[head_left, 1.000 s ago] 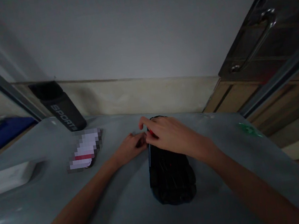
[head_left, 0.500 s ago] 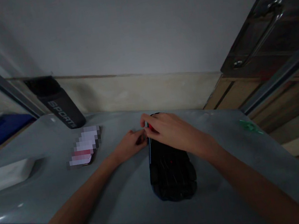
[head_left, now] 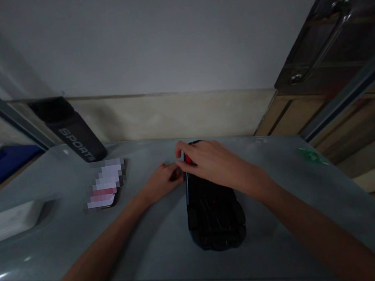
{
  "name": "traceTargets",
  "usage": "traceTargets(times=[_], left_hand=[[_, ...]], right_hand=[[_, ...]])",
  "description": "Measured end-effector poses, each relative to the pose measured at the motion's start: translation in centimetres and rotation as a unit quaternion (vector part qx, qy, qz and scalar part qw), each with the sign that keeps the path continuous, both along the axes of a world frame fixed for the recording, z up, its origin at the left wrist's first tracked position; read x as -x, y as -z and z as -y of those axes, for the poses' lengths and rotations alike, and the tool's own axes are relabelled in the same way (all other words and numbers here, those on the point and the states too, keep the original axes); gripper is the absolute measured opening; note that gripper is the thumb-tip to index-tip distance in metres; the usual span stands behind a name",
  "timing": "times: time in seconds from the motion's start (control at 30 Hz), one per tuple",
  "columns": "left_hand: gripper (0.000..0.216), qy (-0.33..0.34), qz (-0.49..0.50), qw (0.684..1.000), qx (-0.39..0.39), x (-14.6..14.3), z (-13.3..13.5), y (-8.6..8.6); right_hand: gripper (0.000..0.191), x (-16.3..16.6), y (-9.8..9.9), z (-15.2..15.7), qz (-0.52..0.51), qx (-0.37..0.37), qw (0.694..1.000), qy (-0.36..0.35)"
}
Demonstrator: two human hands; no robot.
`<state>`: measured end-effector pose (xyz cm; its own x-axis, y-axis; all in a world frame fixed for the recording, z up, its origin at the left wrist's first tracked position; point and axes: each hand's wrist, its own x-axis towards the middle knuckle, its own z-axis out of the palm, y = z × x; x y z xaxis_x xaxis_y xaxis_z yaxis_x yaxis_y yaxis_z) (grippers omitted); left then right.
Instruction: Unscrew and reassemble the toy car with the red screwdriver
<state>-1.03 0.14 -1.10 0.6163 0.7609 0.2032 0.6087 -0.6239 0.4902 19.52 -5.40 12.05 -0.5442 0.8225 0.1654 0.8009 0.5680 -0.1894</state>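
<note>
A black toy car (head_left: pixel 216 218) lies upside down on the grey table, its underside and wheels facing up. My right hand (head_left: pixel 217 162) lies over its far end, with bent fingers and thumb at the car's left edge. Beneath those fingers shows a small red part (head_left: pixel 188 159); whether it belongs to the car is unclear. On the left, my left hand (head_left: pixel 163 180) rests against the car's side with curled fingers. Its fingertips meet near the right thumb, and anything pinched between them is hidden.
A dark sports bottle (head_left: pixel 75 133) stands at the back left, with a phone (head_left: pixel 106 185) lying in front of it. A white case (head_left: pixel 13 223) is at the left edge. Green crumpled plastic (head_left: pixel 311 156) lies on the right of the table (head_left: pixel 148 254). The wall closes off the back.
The right thumb tip has shifted slightly left. Both hands otherwise keep their places at the car.
</note>
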Motion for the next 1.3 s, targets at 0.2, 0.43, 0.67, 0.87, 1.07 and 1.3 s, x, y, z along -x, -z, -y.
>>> traceTargets(times=[0.2,0.43,0.67,0.87,1.07,1.3], left_hand=[[0.013,0.002,-0.013,1.0,0.004,0.0,0.0,-0.1],[0.015,0.004,-0.01,1.0,0.003,-0.1,0.3,-0.5],[0.013,0.001,-0.005,1.0,0.002,-0.1,0.3,-0.7],[0.01,0.005,-0.008,1.0,-0.003,-0.1,0.2,-0.5],[0.01,0.006,-0.001,1.0,0.005,-0.2,0.5,-1.1],[0.006,0.012,0.009,1.0,0.017,0.0,0.3,-0.8]], right_hand=[[0.032,-0.1,0.0,0.1,-0.012,0.002,1.0,-0.021],[0.039,-0.1,-0.2,0.2,-0.043,0.039,0.997,-0.051],[0.028,-0.6,-0.8,0.2,-0.022,0.045,0.997,-0.055],[0.03,-0.7,-0.4,0.3,-0.008,0.016,0.999,-0.043],[0.028,-0.9,-1.0,0.4,-0.025,0.042,0.997,-0.061],[0.028,-1.9,-0.5,-0.3,-0.099,0.056,0.982,-0.148]])
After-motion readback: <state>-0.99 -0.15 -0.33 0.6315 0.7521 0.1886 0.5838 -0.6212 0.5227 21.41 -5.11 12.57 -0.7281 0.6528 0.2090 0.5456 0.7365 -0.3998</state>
